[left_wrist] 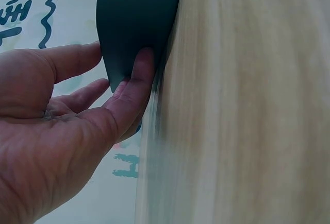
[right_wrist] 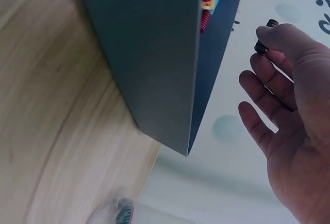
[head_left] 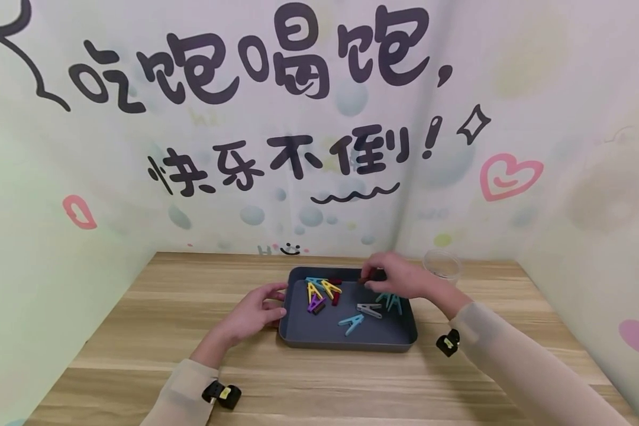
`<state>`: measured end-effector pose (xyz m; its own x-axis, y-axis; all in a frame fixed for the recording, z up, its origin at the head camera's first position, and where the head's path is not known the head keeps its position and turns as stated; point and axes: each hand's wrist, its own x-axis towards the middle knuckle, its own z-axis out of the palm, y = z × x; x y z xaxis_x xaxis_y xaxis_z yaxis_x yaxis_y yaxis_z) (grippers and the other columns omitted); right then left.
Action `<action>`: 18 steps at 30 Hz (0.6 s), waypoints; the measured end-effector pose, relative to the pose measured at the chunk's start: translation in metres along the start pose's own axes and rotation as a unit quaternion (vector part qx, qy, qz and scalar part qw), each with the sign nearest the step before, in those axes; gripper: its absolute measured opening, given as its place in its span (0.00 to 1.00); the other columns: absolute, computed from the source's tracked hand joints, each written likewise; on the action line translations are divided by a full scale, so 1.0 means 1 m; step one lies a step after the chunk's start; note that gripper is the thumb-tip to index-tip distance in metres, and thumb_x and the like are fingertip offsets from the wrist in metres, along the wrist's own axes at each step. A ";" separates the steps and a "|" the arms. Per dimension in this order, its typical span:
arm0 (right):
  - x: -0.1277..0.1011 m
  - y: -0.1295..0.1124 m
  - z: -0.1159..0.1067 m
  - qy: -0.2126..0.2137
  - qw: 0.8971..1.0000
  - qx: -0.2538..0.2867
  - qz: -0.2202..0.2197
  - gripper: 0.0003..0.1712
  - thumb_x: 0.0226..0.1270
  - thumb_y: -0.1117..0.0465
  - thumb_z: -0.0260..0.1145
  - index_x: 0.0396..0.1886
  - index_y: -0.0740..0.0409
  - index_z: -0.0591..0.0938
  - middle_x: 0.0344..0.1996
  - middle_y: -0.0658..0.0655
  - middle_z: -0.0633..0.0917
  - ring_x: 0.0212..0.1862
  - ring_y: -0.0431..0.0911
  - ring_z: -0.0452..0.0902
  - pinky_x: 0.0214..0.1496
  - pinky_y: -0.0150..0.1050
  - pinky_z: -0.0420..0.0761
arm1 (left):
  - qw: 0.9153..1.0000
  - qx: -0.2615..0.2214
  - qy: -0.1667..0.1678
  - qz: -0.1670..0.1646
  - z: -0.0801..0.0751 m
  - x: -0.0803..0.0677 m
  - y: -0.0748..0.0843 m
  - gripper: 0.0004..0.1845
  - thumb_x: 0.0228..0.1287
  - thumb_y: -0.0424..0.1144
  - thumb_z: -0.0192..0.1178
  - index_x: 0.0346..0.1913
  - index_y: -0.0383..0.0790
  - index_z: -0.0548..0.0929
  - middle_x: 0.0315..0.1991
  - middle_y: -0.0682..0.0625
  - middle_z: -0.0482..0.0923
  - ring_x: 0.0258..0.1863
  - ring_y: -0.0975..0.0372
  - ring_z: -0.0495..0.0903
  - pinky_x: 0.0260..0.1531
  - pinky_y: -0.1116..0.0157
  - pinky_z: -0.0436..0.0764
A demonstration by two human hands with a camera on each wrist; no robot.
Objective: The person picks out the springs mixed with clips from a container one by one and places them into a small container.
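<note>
A dark grey tray (head_left: 298,337) sits on the wooden bench (head_left: 154,331) near the middle of its far edge, holding a scatter of clothes pegs. The left hand (head_left: 255,310) rests against the tray's left wall; in the left wrist view its thumb (left_wrist: 136,87) presses on the wall's outer face and the other fingers lie fairly straight, spread apart behind it. The right hand (head_left: 399,278) hovers over the tray's far right corner, and its thumb and forefinger are pinched together on a dark brown peg (head_left: 365,276), which shows as a small dark piece at the fingertips in the right wrist view (right_wrist: 264,41).

Inside the tray, yellow pegs (head_left: 322,289) and a purple peg (head_left: 316,305) lie by the far left corner, a grey peg (head_left: 369,309) and a light blue peg (head_left: 351,323) near the middle, and teal pegs (head_left: 391,302) just under the right hand.

A clear plastic cup (head_left: 443,264) stands on the bench just right of the tray, by the far edge. The wall (head_left: 191,154) behind carries large black Chinese lettering reading 吃饱喝饱, 快乐不倒!, with a pink heart (head_left: 508,176) beside it.
</note>
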<state>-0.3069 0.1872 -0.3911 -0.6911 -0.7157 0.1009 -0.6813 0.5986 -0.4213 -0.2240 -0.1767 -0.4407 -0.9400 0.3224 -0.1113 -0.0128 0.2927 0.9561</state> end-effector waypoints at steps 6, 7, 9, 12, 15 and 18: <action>-0.008 0.005 -0.004 0.025 1.000 0.018 0.006 0.05 0.72 0.61 0.73 0.45 0.49 0.88 0.41 0.44 0.88 0.45 0.50 0.84 0.53 0.54 0.86 | 1.000 -0.003 -0.005 0.003 -0.001 -0.001 0.001 0.33 0.77 0.26 0.59 0.80 0.30 0.62 0.69 0.30 0.71 0.63 0.41 0.80 0.54 0.50 0.87; -0.009 0.006 -0.004 0.028 0.999 0.024 0.008 0.05 0.72 0.62 0.73 0.45 0.50 0.88 0.41 0.44 0.88 0.46 0.51 0.84 0.53 0.56 0.86 | 1.000 -0.003 -0.005 0.004 -0.001 -0.001 0.001 0.33 0.77 0.26 0.59 0.80 0.29 0.62 0.69 0.29 0.70 0.63 0.41 0.80 0.54 0.50 0.87; -0.011 0.008 -0.005 0.035 0.999 0.031 0.010 0.06 0.72 0.62 0.73 0.45 0.50 0.88 0.42 0.44 0.88 0.46 0.53 0.84 0.54 0.57 0.86 | 1.000 -0.003 -0.004 0.004 -0.001 -0.001 0.001 0.33 0.77 0.26 0.59 0.80 0.30 0.63 0.69 0.30 0.71 0.63 0.41 0.80 0.54 0.51 0.87; -0.014 0.010 -0.008 0.048 0.998 0.034 0.013 0.06 0.72 0.62 0.73 0.46 0.51 0.89 0.41 0.44 0.88 0.45 0.51 0.84 0.53 0.56 0.86 | 1.000 -0.003 -0.004 0.006 -0.001 -0.001 0.001 0.32 0.78 0.26 0.59 0.80 0.30 0.63 0.69 0.30 0.71 0.63 0.40 0.80 0.54 0.51 0.87; -0.018 0.011 -0.010 0.059 0.997 0.037 0.016 0.06 0.72 0.62 0.73 0.46 0.50 0.90 0.41 0.43 0.88 0.44 0.47 0.83 0.53 0.55 0.86 | 1.000 -0.002 -0.003 0.007 -0.001 -0.001 0.001 0.32 0.78 0.26 0.59 0.80 0.30 0.63 0.69 0.30 0.71 0.64 0.40 0.79 0.54 0.51 0.87; -0.023 0.012 -0.014 0.070 0.996 0.044 0.023 0.06 0.71 0.62 0.74 0.46 0.49 0.90 0.40 0.42 0.88 0.44 0.45 0.83 0.53 0.56 0.86 | 1.000 0.000 -0.003 0.006 -0.001 0.000 0.000 0.32 0.78 0.26 0.59 0.80 0.30 0.63 0.69 0.30 0.71 0.63 0.41 0.80 0.54 0.51 0.87</action>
<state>-0.3027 0.2160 -0.3860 -0.7522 -0.6271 0.2024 -0.6288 0.5913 -0.5049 -0.2239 -0.1774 -0.4404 -0.9383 0.3305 -0.1019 -0.0020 0.2893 0.9572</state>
